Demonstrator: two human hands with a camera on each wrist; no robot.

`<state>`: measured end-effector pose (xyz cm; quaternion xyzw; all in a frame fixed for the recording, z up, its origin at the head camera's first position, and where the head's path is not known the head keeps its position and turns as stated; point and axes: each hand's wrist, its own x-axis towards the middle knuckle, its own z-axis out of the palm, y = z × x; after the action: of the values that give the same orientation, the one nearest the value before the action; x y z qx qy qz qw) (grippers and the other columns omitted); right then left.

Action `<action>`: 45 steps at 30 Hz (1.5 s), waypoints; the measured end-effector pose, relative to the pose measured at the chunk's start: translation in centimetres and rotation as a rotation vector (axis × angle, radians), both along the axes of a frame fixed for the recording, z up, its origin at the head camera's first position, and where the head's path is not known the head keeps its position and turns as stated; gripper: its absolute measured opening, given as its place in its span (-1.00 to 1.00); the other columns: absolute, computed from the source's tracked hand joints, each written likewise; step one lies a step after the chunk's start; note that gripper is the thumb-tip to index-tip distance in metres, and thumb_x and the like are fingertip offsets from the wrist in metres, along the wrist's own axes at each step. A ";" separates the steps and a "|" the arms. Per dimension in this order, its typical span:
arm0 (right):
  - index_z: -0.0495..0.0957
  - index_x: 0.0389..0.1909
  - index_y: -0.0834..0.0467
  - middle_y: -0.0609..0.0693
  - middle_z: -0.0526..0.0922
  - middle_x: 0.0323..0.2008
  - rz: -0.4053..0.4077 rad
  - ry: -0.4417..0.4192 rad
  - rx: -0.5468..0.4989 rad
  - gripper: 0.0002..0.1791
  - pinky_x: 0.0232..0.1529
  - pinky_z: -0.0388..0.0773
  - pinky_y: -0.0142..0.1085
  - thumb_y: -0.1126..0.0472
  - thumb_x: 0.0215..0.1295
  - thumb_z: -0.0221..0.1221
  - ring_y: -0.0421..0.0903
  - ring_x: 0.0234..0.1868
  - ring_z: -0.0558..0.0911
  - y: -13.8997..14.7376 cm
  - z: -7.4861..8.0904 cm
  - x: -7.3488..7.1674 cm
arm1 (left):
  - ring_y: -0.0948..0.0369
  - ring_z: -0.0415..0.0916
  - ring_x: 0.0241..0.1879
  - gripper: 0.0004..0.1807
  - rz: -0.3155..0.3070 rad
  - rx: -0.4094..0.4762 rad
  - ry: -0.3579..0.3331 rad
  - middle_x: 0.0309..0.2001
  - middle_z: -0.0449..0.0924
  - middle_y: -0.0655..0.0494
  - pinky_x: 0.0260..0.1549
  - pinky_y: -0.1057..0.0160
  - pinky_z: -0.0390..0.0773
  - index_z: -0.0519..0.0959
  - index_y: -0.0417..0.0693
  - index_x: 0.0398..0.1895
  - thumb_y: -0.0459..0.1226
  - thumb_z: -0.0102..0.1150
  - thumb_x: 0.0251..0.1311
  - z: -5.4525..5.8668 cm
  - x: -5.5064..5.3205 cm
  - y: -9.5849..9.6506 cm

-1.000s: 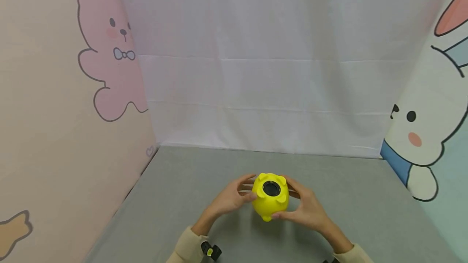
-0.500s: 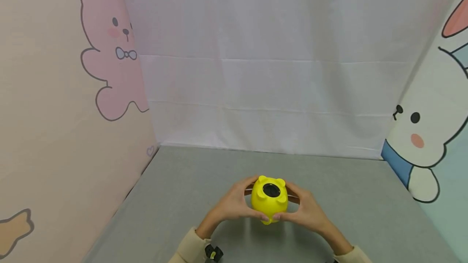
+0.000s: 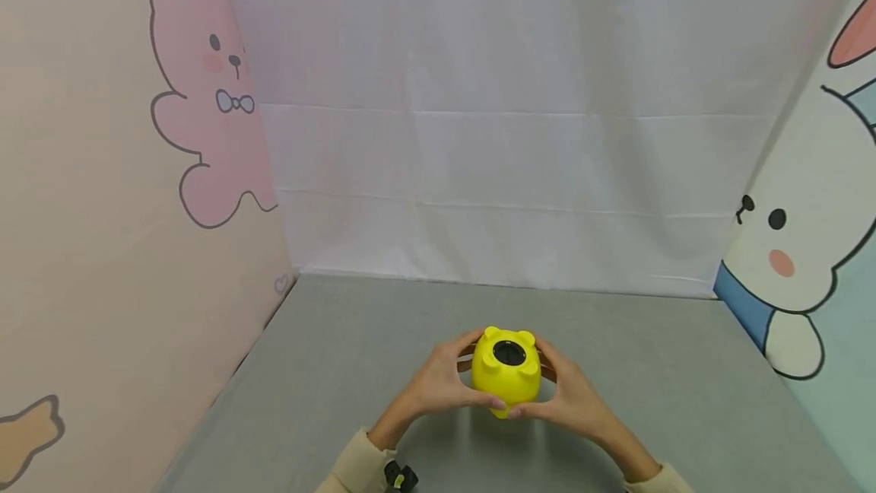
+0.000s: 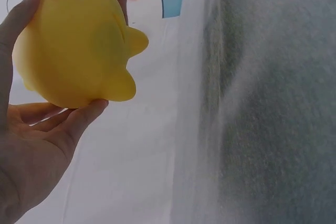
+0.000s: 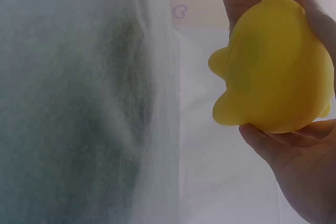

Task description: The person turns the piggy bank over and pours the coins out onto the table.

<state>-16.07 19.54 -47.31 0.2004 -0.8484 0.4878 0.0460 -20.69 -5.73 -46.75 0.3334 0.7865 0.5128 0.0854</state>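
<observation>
A glossy yellow round animal-shaped figure [image 3: 503, 385] is held over the table between both hands. It has stubby rounded knobs around a round black disc [image 3: 509, 353], which faces up toward the head camera. My left hand [image 3: 438, 380] grips its left side, thumb across the lower front and fingers behind. From the right, my right hand [image 3: 578, 394] grips it the same way, the two thumb tips close together near the bottom knob. In the left wrist view the yellow figure [image 4: 71, 45] shows a smooth side and two protruding feet; the right wrist view shows its other side [image 5: 278, 72].
A grey cloth-covered table [image 3: 369, 318] spreads beneath the hands. Behind it hangs a creased white sheet [image 3: 506, 158]. Walls with cartoon drawings stand at left [image 3: 89, 173] and right [image 3: 794, 249]. A small black device [image 3: 400, 476] sits at the left wrist.
My left thumb has moved from the figure's upper left side down to its lower front, beside the right thumb. The figure has tilted slightly, so the black disc looks flatter.
</observation>
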 end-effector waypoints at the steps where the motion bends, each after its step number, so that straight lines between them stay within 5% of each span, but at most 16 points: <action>1: 0.22 0.57 0.29 0.19 0.52 0.43 -0.003 0.000 -0.006 0.22 0.22 0.71 -0.03 -0.02 -0.05 0.67 0.17 0.31 0.63 0.0 0.0 0.0 | 0.14 0.52 0.40 0.06 -0.002 -0.009 0.006 0.51 0.44 0.18 0.30 0.24 0.62 0.27 0.20 0.61 -0.01 0.65 0.04 0.0 0.0 0.0; 7: 0.29 0.52 0.28 0.18 0.57 0.38 -0.015 0.044 -0.019 0.21 0.15 0.75 -0.07 -0.05 -0.12 0.69 0.16 0.26 0.66 0.2 -0.1 -0.1 | 0.14 0.48 0.44 0.09 -0.028 -0.090 0.039 0.54 0.38 0.14 0.36 0.17 0.60 0.22 0.16 0.63 0.04 0.63 0.06 0.3 -0.2 0.2; 13: 0.32 0.51 0.26 0.13 0.60 0.36 -0.006 0.078 -0.025 0.17 0.14 0.74 -0.31 -0.02 -0.11 0.70 0.01 0.23 0.69 0.6 -0.3 -0.3 | 0.04 0.42 0.48 0.06 -0.046 -0.135 0.062 0.56 0.36 0.04 0.42 0.07 0.55 0.21 0.02 0.64 -0.02 0.60 0.13 2.4 -0.4 0.0; 17: 0.34 0.50 0.19 0.10 0.61 0.34 0.010 0.080 -0.027 0.13 0.13 0.71 -0.39 -0.03 -0.09 0.69 -0.08 0.20 0.69 0.8 -0.7 -0.5 | 0.02 0.44 0.46 -0.04 -0.047 -0.199 0.179 0.54 0.38 0.00 0.40 0.04 0.58 0.33 0.02 0.57 -0.02 0.59 0.13 4.1 -0.6 -0.1; 22: 0.33 0.51 0.18 0.11 0.60 0.33 0.013 0.064 -0.029 0.13 0.12 0.77 -0.20 -0.02 -0.07 0.68 -0.04 0.19 0.69 1.0 -1.0 -0.5 | 0.12 0.44 0.41 -0.25 -0.044 -0.289 0.333 0.44 0.49 0.09 0.39 -0.05 0.56 0.50 0.13 0.44 0.04 0.53 0.19 6.1 -0.9 0.4; 27: 0.30 0.53 0.18 0.12 0.58 0.35 0.036 0.048 -0.049 0.12 0.12 0.77 -0.11 0.02 -0.03 0.67 -0.04 0.20 0.69 1.1 -1.0 -0.5 | 0.19 0.49 0.22 -0.48 -0.061 -0.357 0.452 0.13 0.67 0.19 0.22 0.11 0.60 0.63 0.13 0.31 0.06 0.38 0.35 7.5 -1.2 1.3; 31: 0.29 0.54 0.18 0.14 0.57 0.36 0.063 0.046 -0.058 0.13 0.13 0.77 -0.09 0.04 -0.03 0.67 -0.05 0.19 0.69 1.2 -1.1 -0.4 | 0.22 0.52 0.00 -0.63 -0.112 -0.417 0.523 -0.10 0.72 0.18 -0.01 0.30 0.57 0.71 0.08 0.18 0.00 0.31 0.43 8.3 -1.7 1.8; 38: 0.27 0.55 0.24 0.18 0.57 0.37 0.053 0.031 -0.038 0.18 0.12 0.77 -0.08 0.00 -0.06 0.67 0.01 0.21 0.70 1.5 -1.4 -0.3 | 0.28 0.56 -0.11 -0.74 -0.258 -0.565 0.660 -0.09 0.72 0.17 -0.08 0.47 0.58 0.75 0.08 0.09 -0.10 0.33 0.43 9.5 -2.9 1.9; 45: 0.27 0.55 0.22 0.16 0.57 0.36 0.060 0.026 -0.041 0.15 0.14 0.76 -0.10 0.00 -0.03 0.66 0.02 0.24 0.68 1.6 -1.3 -0.3 | 0.32 0.55 -0.17 -0.77 -0.389 -0.716 0.844 -0.14 0.72 0.21 -0.16 0.56 0.55 0.80 0.15 0.05 -0.08 0.33 0.42 10.1 -2.9 2.4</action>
<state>-16.36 21.12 -48.61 0.2311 -0.8310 0.5038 0.0464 -23.59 -3.31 -36.68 0.5973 0.8011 0.0130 -0.0353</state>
